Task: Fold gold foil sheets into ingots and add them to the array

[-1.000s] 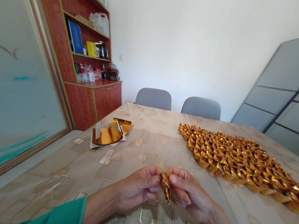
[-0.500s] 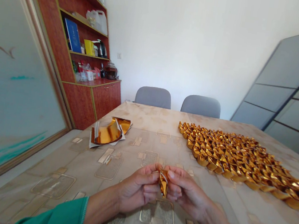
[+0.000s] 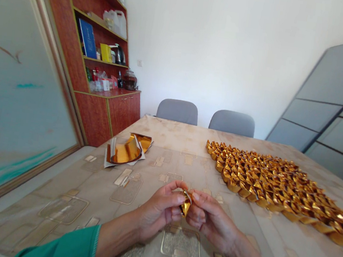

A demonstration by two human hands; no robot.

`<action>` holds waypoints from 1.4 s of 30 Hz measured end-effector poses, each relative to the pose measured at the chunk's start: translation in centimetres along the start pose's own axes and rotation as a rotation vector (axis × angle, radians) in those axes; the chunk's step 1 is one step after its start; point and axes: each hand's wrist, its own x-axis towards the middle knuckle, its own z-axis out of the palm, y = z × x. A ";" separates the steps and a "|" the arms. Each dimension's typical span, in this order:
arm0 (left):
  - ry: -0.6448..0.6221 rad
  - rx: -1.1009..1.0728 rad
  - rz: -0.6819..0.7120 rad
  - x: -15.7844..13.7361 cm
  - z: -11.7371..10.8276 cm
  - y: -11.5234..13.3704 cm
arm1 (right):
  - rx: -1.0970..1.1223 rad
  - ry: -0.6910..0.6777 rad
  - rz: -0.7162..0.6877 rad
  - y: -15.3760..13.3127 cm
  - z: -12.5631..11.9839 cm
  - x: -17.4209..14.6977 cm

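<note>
Between my two hands, a small folded piece of gold foil paper [image 3: 185,207] is held just above the table, its pale edge showing at the top. My left hand [image 3: 161,207] pinches it from the left with thumb and fingers. From the right, the thumb and fingertips of my right hand [image 3: 210,218] grip its other side. Fingers cover much of the piece. Farther off on the left lies a stack of curled gold foil sheets [image 3: 127,151] with white backing. Many folded gold foil pieces [image 3: 266,179] stand in close rows on the right.
A patterned cloth covers the table [image 3: 128,188]. Two grey chairs [image 3: 177,111] [image 3: 232,122] stand at its far side. A red-brown shelf cabinet [image 3: 123,111] is at the back left, a frosted sliding door [image 3: 22,83] at the left, a grey panelled cabinet [image 3: 317,97] at the right.
The foil piece has turned in my fingers and now shows a shorter, wider gold face. Both hands keep their pinch, with fingers slightly shifted. The whole view has moved slightly.
</note>
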 end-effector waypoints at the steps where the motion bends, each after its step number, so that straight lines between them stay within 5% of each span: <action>1: 0.017 0.026 0.006 0.0 0.0 0.0 | 0.001 -0.005 0.000 0.0 0.0 0.0; 35: 0.049 0.243 0.050 -0.1 0.1 0.3 | 0.116 -0.040 0.064 0.4 0.2 -0.1; 42: -0.014 0.229 -0.046 -0.4 0.4 0.8 | 0.166 0.007 0.057 0.7 0.1 0.1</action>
